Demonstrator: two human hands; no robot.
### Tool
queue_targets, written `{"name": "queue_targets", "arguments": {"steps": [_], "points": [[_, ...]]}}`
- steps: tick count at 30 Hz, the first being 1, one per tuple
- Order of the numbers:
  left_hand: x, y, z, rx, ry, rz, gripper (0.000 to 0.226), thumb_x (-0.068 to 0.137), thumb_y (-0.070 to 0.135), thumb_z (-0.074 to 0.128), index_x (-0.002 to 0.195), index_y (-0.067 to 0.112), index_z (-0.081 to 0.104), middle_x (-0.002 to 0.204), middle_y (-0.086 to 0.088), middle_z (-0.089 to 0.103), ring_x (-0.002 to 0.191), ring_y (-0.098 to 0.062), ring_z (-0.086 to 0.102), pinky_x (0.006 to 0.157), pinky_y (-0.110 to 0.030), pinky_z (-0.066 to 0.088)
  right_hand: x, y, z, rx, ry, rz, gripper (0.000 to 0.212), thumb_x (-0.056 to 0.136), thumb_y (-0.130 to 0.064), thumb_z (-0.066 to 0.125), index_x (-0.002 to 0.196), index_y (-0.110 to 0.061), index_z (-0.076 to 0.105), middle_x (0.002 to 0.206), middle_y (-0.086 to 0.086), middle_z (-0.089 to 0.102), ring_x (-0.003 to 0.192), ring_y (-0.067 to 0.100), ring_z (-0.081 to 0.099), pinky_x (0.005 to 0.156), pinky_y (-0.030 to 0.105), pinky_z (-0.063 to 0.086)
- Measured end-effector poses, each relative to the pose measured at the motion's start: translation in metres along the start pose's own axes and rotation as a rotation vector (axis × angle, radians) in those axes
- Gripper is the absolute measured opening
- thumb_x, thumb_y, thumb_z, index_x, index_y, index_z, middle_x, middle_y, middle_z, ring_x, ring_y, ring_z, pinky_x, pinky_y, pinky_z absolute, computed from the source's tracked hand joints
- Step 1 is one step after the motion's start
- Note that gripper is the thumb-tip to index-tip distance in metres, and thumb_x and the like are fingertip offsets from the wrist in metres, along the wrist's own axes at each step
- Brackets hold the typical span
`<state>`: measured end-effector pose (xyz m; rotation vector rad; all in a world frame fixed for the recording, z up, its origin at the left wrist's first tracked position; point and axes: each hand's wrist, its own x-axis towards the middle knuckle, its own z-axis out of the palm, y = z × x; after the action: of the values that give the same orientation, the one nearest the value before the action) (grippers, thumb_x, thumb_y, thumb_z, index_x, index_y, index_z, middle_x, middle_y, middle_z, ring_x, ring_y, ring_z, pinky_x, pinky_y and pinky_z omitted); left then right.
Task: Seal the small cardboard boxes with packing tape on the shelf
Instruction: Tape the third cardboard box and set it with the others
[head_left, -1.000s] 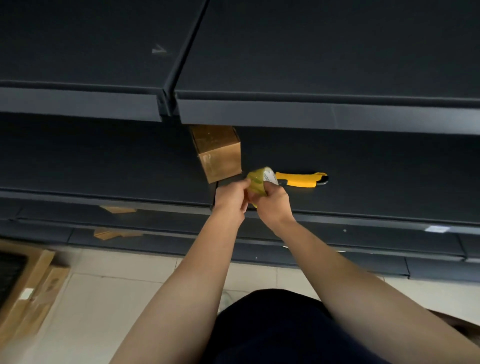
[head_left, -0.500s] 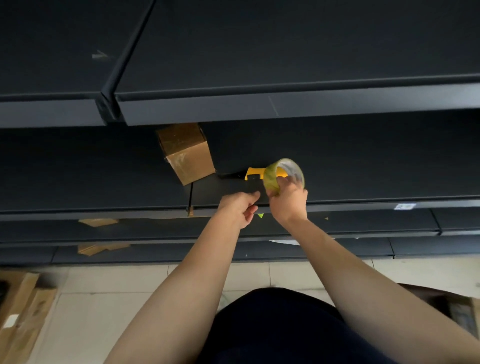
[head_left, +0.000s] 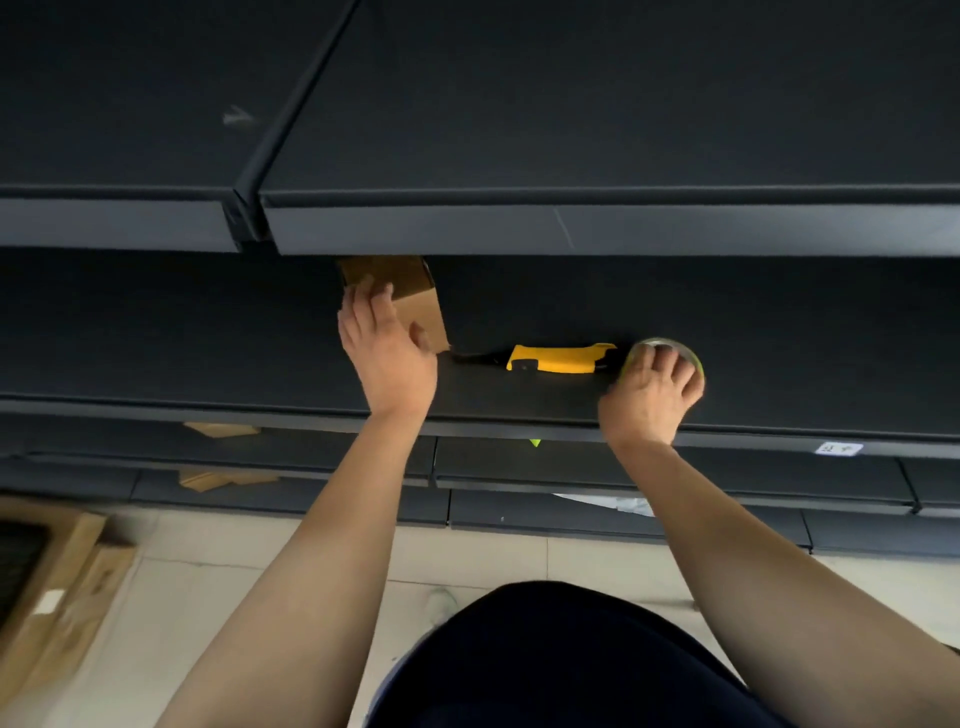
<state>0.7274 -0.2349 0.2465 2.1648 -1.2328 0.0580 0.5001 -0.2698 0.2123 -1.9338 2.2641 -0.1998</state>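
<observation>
On the middle shelf (head_left: 519, 408), the left hand (head_left: 387, 358) lies over the small cardboard box (head_left: 423, 312), fingers spread nearly straight across its top and thumb against its near face; this grip is laid on, not clamped. The box sits far back, partly under the upper shelf (head_left: 571, 228). The right hand (head_left: 649, 400) curls its grip round the tape roll (head_left: 693, 358), well to the right of the box. Between them lies a yellow utility knife (head_left: 558, 358), long axis left to right, blade end almost at the box corner. Bringing the tape leftward to the box likely means passing over the knife.
</observation>
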Motion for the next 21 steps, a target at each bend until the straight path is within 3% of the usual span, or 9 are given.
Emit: {"name": "queue_targets", "arguments": {"steps": [3, 6, 8, 11, 12, 15, 18, 21], "points": [[0.008, -0.023, 0.0, 0.115, -0.157, 0.009, 0.067, 0.089, 0.015, 0.06, 0.147, 0.005, 0.027, 0.155, -0.014, 0.024, 0.147, -0.032, 0.009, 0.12, -0.044, 0.007, -0.005, -0.04, -0.007, 0.236, 0.014, -0.194, 0.04, 0.088, -0.012, 0.054, 0.128, -0.008, 0.051, 0.129, 0.016, 0.047, 0.122, 0.035, 0.037, 0.103, 0.042, 0.027], [0.002, -0.027, -0.001, 0.178, -0.127, 0.061, 0.061, 0.085, 0.01, 0.061, 0.141, 0.003, 0.039, 0.148, -0.016, 0.037, 0.142, -0.038, 0.02, 0.117, -0.051, 0.015, -0.017, -0.089, -0.007, 0.535, -0.214, -0.353, 0.036, 0.096, -0.018, 0.052, 0.13, -0.007, 0.051, 0.131, 0.013, 0.05, 0.124, 0.028, 0.042, 0.101, 0.032, 0.035], [-0.004, -0.027, -0.002, 0.192, -0.071, 0.096, 0.06, 0.076, 0.006, 0.065, 0.133, 0.002, 0.048, 0.136, -0.019, 0.048, 0.134, -0.042, 0.032, 0.113, -0.057, 0.021, -0.024, -0.118, -0.01, 0.729, -0.431, -0.264, 0.035, 0.098, -0.023, 0.05, 0.129, -0.007, 0.052, 0.127, 0.011, 0.055, 0.119, 0.026, 0.05, 0.097, 0.034, 0.043], [-0.004, -0.035, -0.006, 0.205, -0.104, 0.143, 0.068, 0.072, 0.008, 0.072, 0.135, 0.003, 0.047, 0.131, -0.021, 0.047, 0.129, -0.043, 0.036, 0.114, -0.055, 0.019, -0.026, -0.146, -0.01, 0.879, -0.607, -0.093, 0.024, 0.099, -0.031, 0.047, 0.107, -0.009, 0.054, 0.092, 0.006, 0.058, 0.087, 0.024, 0.057, 0.066, 0.032, 0.046], [-0.001, -0.039, -0.007, 0.196, -0.125, 0.157, 0.069, 0.072, 0.007, 0.073, 0.136, 0.002, 0.046, 0.13, -0.022, 0.046, 0.128, -0.043, 0.037, 0.114, -0.055, 0.02, -0.026, -0.152, -0.009, 0.934, -0.659, -0.035, 0.029, 0.098, -0.038, 0.047, 0.108, -0.011, 0.053, 0.092, 0.002, 0.057, 0.089, 0.021, 0.056, 0.067, 0.029, 0.045], [0.009, -0.051, -0.01, 0.118, -0.128, 0.247, 0.053, 0.074, 0.008, 0.072, 0.125, -0.001, 0.058, 0.123, -0.024, 0.049, 0.119, -0.047, 0.043, 0.101, -0.06, 0.037, -0.023, -0.168, -0.005, 1.168, -0.826, 0.149, 0.06, 0.089, -0.059, 0.051, 0.127, -0.014, 0.051, 0.118, 0.003, 0.063, 0.106, 0.019, 0.06, 0.09, 0.033, 0.05], [0.004, -0.052, -0.014, -0.002, -0.128, 0.338, 0.044, 0.078, 0.022, 0.056, 0.116, -0.001, 0.064, 0.124, -0.021, 0.052, 0.121, -0.044, 0.046, 0.101, -0.056, 0.042, -0.02, -0.18, -0.007, 1.376, -0.866, 0.345, 0.062, 0.083, -0.06, 0.06, 0.121, -0.013, 0.05, 0.112, 0.007, 0.064, 0.103, 0.024, 0.062, 0.092, 0.04, 0.053], [-0.01, -0.05, -0.013, -0.197, -0.073, 0.5, 0.038, 0.083, 0.02, 0.052, 0.114, 0.002, 0.064, 0.121, -0.014, 0.052, 0.119, -0.033, 0.049, 0.1, -0.049, 0.045, -0.017, -0.184, -0.004, 1.378, -0.801, 0.458, 0.071, 0.074, -0.061, 0.07, 0.122, -0.013, 0.051, 0.106, 0.008, 0.065, 0.095, 0.028, 0.065, 0.086, 0.044, 0.056]]}}
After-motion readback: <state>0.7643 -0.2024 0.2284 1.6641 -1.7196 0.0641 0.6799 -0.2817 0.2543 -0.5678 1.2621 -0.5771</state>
